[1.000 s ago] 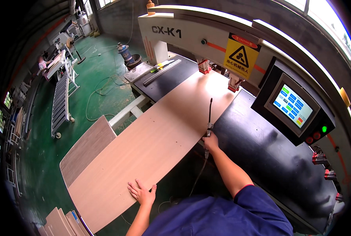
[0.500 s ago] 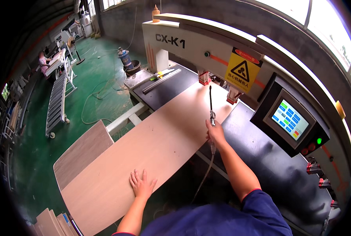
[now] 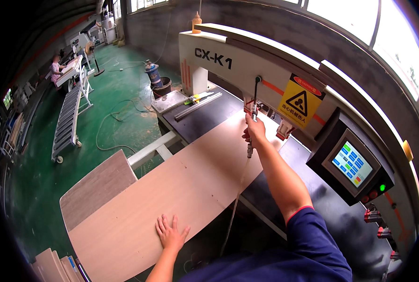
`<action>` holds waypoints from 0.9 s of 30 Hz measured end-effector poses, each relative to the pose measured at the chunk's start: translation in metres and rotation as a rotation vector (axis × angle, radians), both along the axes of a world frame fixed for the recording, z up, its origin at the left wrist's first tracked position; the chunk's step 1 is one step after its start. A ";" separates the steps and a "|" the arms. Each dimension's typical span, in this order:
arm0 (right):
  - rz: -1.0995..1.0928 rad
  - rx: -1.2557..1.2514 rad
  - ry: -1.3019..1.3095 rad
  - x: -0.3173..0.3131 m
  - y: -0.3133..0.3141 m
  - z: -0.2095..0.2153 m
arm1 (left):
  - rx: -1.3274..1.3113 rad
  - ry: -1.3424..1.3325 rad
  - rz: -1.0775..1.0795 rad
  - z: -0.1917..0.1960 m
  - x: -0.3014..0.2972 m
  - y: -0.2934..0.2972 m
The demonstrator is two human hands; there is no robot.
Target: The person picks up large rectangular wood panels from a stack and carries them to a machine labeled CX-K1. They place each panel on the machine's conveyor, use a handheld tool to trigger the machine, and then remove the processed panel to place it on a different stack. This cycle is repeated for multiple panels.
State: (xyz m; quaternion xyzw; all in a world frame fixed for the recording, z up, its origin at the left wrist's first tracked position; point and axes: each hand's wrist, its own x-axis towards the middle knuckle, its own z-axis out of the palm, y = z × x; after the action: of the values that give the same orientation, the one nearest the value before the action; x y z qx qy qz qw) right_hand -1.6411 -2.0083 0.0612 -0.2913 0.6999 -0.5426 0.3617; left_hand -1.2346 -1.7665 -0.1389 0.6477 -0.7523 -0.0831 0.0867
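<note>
A long pale wood panel stretches from the lower left to beneath the beam of a white machine. My left hand lies flat on the panel near its front edge, fingers spread. In my closed right hand is an air blow gun, held above the panel's far end. Its thin black nozzle points up in front of the machine's beam, the tip appearing close to a small round button. A clear hose hangs down from the gun's lower end.
A control box with a lit touchscreen sticks out at right. Metal bars lie on the black table beyond the panel. A grey-brown board lies along the panel's left side. Far left, a person stands near a roller conveyor.
My right hand has moved farther away and up with the air blow gun, bringing its nozzle up across the machine's beam. My left hand stays flat on the panel. The view has shifted slightly.
</note>
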 end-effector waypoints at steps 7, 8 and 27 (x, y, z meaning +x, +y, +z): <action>-0.023 -0.020 -0.014 0.002 -0.013 0.005 | 0.000 -0.008 0.000 -0.001 0.003 0.000; -0.028 -0.022 -0.030 0.004 -0.015 0.005 | 0.005 -0.012 0.003 -0.003 0.003 0.000; -0.111 -0.018 -0.344 0.012 -0.042 0.006 | -0.006 -0.041 0.005 -0.012 0.005 0.003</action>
State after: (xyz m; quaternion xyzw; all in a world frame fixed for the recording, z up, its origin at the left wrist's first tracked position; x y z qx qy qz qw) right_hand -1.6289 -2.0506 0.0669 -0.1585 0.6378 -0.6097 0.4431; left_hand -1.2299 -1.7638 -0.1510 0.6510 -0.7526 -0.0674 0.0732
